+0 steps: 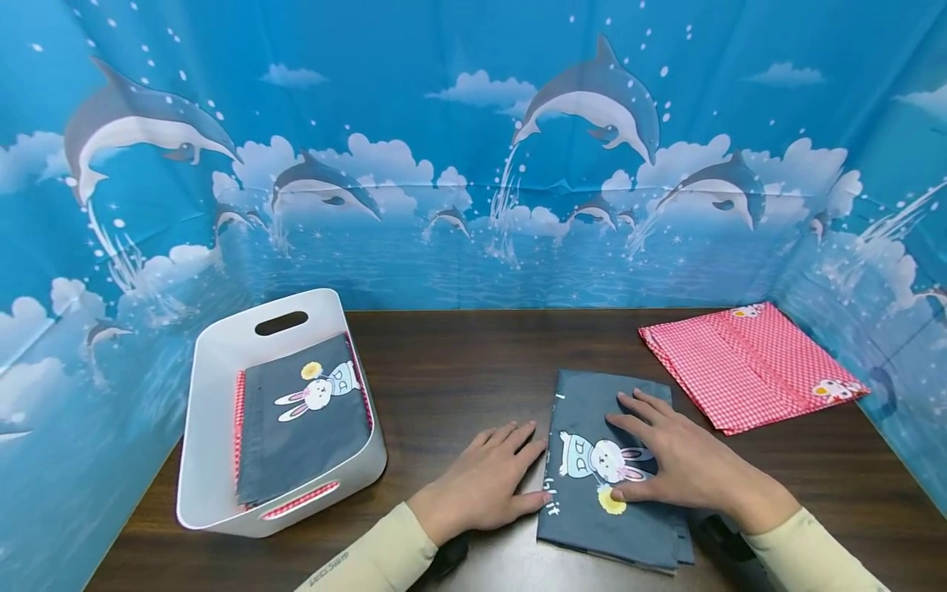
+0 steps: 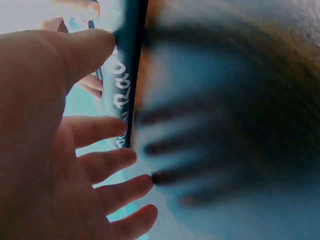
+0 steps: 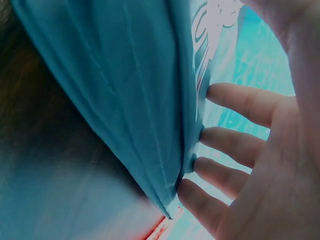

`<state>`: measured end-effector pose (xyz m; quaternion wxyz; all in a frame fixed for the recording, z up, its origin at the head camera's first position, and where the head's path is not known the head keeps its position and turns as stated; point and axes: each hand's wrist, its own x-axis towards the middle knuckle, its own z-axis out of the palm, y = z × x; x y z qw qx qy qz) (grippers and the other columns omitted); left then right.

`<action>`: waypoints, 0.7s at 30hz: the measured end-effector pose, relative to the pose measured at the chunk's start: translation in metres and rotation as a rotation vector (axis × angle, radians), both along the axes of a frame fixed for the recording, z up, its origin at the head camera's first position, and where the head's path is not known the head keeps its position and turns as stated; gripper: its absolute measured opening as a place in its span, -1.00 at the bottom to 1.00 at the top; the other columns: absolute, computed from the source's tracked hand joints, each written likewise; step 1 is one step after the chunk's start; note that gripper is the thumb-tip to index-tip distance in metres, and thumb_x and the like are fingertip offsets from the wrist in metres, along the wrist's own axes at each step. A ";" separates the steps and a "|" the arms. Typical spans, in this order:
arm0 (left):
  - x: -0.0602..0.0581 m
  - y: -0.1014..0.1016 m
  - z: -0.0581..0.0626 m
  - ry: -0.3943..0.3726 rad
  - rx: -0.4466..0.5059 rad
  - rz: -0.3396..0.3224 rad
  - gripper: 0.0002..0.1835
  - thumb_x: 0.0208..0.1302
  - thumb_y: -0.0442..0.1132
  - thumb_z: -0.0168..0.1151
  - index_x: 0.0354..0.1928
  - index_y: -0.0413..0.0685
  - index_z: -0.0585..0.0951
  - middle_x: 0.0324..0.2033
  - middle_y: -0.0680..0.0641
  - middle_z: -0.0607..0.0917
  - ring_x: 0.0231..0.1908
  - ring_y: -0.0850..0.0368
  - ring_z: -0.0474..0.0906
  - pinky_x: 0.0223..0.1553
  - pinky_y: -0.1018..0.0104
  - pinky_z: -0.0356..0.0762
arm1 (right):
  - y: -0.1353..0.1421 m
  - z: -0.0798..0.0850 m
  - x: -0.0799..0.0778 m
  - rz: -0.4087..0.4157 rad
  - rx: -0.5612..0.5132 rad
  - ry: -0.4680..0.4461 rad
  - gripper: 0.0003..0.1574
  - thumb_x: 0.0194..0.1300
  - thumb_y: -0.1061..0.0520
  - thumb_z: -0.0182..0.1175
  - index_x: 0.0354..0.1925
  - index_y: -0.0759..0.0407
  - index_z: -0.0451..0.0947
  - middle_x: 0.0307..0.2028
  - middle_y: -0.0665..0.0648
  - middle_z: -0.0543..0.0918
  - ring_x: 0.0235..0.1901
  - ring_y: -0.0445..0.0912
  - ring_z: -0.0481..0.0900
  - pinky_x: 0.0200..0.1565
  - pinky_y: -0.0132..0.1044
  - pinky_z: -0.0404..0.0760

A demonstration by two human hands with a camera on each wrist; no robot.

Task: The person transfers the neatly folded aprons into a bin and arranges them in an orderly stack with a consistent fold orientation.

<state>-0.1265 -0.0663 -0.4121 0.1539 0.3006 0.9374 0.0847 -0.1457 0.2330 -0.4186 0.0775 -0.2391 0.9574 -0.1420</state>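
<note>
A folded dark grey cloth [image 1: 577,530] with a white bunny and yellow flower print lies on the table in front of me. My right hand [image 1: 684,460] rests on its right part with fingers spread. In the right wrist view the fingertips [image 3: 220,92] touch the top of the layered folded cloth [image 3: 130,90]. My left hand [image 1: 491,481] lies on the table at the cloth's left edge, fingers extended. Its thumb [image 2: 95,47] reaches the edge of the cloth [image 2: 132,55] in the left wrist view. Neither hand grips anything.
A white plastic bin [image 1: 214,362] at the left holds folded cloths, a grey bunny one [image 1: 296,444] on top of red checked fabric. Another red checked cloth [image 1: 747,362] lies folded at the back right. A dolphin-print curtain [image 1: 459,107] surrounds the dark wooden table [image 1: 444,370].
</note>
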 end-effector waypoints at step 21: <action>0.011 0.010 -0.006 0.064 0.035 -0.120 -0.32 0.64 0.22 0.07 0.64 0.14 0.37 0.68 0.05 0.25 0.65 0.08 0.25 0.61 0.13 0.30 | -0.004 0.003 0.006 -0.052 0.062 0.051 0.34 -0.08 -0.72 0.45 0.45 0.04 0.57 0.55 0.37 0.42 0.55 0.46 0.27 0.32 0.55 0.45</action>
